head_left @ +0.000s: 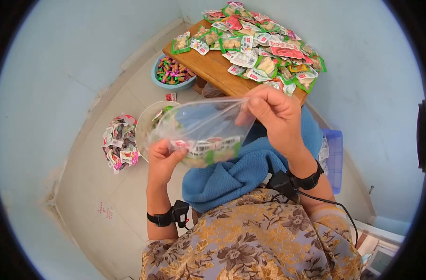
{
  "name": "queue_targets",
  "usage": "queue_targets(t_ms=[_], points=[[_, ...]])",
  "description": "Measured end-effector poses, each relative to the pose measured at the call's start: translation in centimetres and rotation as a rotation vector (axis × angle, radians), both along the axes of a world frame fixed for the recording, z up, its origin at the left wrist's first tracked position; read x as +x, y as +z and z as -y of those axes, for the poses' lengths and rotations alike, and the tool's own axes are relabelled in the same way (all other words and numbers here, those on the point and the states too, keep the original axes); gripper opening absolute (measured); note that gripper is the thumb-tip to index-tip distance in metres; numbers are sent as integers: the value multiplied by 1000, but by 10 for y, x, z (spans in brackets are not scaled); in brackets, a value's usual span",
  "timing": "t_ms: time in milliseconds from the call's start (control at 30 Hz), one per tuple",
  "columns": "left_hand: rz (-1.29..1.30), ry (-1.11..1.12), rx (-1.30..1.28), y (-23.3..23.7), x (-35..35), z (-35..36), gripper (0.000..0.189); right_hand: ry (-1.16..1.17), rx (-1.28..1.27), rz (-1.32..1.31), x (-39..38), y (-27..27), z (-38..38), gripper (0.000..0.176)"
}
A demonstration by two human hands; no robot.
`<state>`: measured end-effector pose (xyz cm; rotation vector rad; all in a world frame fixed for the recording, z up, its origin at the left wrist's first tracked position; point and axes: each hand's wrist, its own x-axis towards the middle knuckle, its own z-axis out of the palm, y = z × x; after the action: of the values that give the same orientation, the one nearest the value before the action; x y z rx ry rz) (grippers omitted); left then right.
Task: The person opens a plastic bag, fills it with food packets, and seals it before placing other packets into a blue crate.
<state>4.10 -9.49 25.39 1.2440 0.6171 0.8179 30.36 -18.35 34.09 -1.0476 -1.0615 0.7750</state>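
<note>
Between my two hands hangs a clear plastic bag (203, 119) with a few green-and-white snack packets (217, 149) inside, low in the bag. My left hand (164, 161) grips the bag's lower left side, thumb over the film. Higher up, my right hand (274, 112) pinches the bag's upper right edge between thumb and fingers. Below the bag a blue towel (222, 184) lies across my lap. Behind the bag stands a white bowl (142, 126) with packets in it, partly covered by the bag.
A wooden table (199, 60) carries a heap of snack packets (269, 46). Beside it on the floor sits a blue basin (171, 85) of wrapped sweets. A pile of small packets (121, 142) lies at left, a blue-purple crate (334, 158) at right. Walls close in on both sides.
</note>
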Motion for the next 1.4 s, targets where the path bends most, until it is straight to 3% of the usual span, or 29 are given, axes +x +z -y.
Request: queue_targets(t_ms=[67, 133, 267, 467, 533, 633, 733, 900, 1067, 1267, 1367, 1400], points=[[-51, -9, -17, 4, -5, 5, 25, 55, 4, 62, -4, -5, 3, 19], [-124, -40, 154, 8, -7, 10, 35, 89, -3, 46, -8, -13, 6, 20], [-85, -13, 197, 34, -6, 19, 42, 100, -4, 106, -12, -11, 11, 19], [-152, 178, 313, 69, -17, 17, 36, 111, 2, 152, -12, -7, 13, 19], [-346, 201, 223, 85, -14, 21, 27, 115, 10, 133, -13, -6, 14, 18], [-367, 255, 92, 97, -7, 27, 21, 116, 8, 169, -12, -5, 15, 17], [-375, 282, 120, 103, -9, 26, 15, 131, 22, 288, -8, 0, 16, 14], [-332, 358, 168, 125, -20, 32, 16, 181, 114, 525, -5, 9, 23, 14], [-399, 347, 251, 133, -16, 38, 16, 186, 101, 534, 0, 6, 26, 16], [-262, 328, 197, 132, -17, 35, 18, 170, 108, 500, 3, 2, 28, 16], [-253, 380, 264, 131, -20, 32, 17, 168, 110, 495, 4, 1, 27, 17], [-275, 387, 402, 130, -20, 31, 17, 169, 108, 489, 4, 0, 27, 17]])
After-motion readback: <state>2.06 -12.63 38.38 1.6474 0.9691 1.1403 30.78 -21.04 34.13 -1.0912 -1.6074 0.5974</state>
